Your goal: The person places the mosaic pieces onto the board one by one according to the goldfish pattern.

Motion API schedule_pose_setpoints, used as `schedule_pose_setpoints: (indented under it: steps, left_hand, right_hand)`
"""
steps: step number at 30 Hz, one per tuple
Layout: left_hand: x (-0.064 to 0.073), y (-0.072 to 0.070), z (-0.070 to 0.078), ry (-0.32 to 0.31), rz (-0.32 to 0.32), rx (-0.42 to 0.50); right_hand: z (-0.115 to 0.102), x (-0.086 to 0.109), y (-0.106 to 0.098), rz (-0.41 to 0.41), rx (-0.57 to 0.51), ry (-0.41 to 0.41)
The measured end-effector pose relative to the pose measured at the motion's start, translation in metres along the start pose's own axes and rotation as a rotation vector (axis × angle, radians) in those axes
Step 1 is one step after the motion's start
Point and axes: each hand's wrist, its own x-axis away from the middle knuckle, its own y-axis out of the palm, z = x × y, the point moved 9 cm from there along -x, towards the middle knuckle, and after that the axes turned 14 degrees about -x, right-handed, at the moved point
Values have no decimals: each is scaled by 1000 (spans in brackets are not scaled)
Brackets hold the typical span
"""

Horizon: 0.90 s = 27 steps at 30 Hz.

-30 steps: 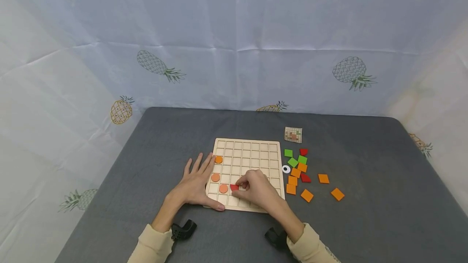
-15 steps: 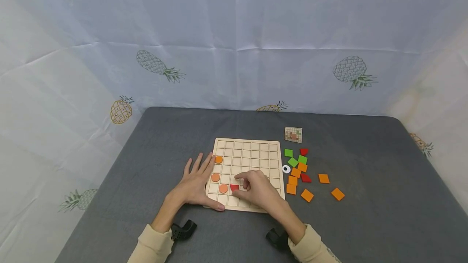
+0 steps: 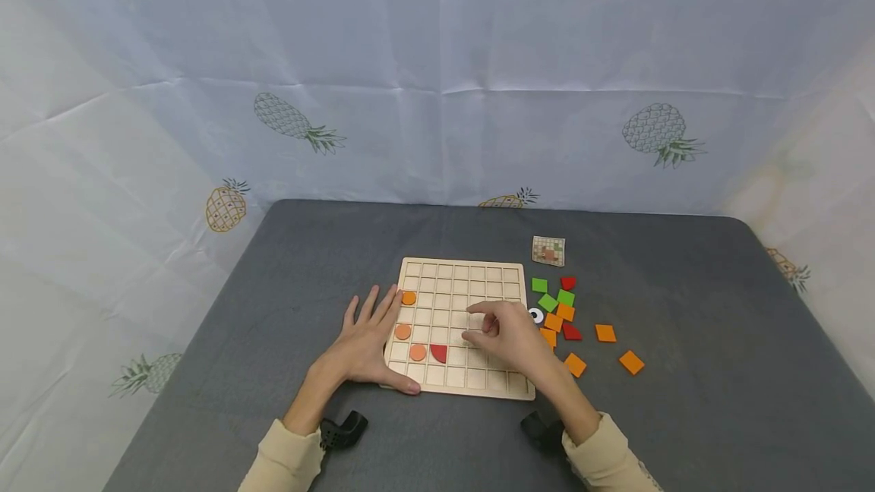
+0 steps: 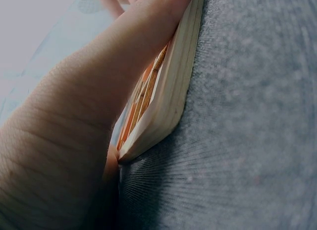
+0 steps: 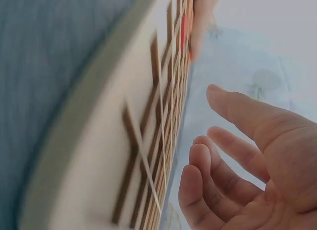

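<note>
A wooden grid board (image 3: 495, 382) lies on the table. My left hand (image 3: 365, 351) rests spread over its left edge, thumb along the front edge; the left wrist view shows that hand against the board's side. Three orange discs sit in cells near it: one low (image 3: 418, 353), another above (image 3: 403, 332), and the upper disc (image 3: 409, 298) by the fingertips. Right of the low disc is a red quarter-circle tile (image 3: 438, 354). My right hand (image 3: 513, 332) is over the board's right half, holding nothing. In the right wrist view its thumb and fingers are apart.
Right of the board lie several orange square tiles (image 3: 604, 333), green squares (image 3: 539, 285), red tiles (image 3: 571, 332) and a white ring-like disc with a black centre (image 3: 535, 315), partly behind the right hand. A small pattern card (image 3: 548, 251) lies behind them on the grey table (image 3: 683, 287).
My right hand has left the red quarter-circle tile and moved right and slightly away, uncovering the tile in its cell. The left hand has stayed in place.
</note>
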Motion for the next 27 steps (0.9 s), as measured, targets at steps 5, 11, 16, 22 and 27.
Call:
schedule_pose_setpoints:
  steps: [5, 11, 16, 22, 27]
  left_hand:
    - [0, 0, 0, 2, -3, -2]
    - [0, 1, 0, 0, -2, 3]
    - [0, 0, 0, 0, 0, 2]
    - [0, 0, 0, 0, -1, 4]
    - [0, 0, 0, 0, 1, 1]
  right_hand:
    - [7, 1, -23, 43, 12, 16]
    - [18, 5, -44, 63, 9, 41]
    - [29, 8, -53, 58, 6, 79]
    - [39, 13, -63, 69, 11, 56]
    - [48, 17, -73, 102, 35, 56]
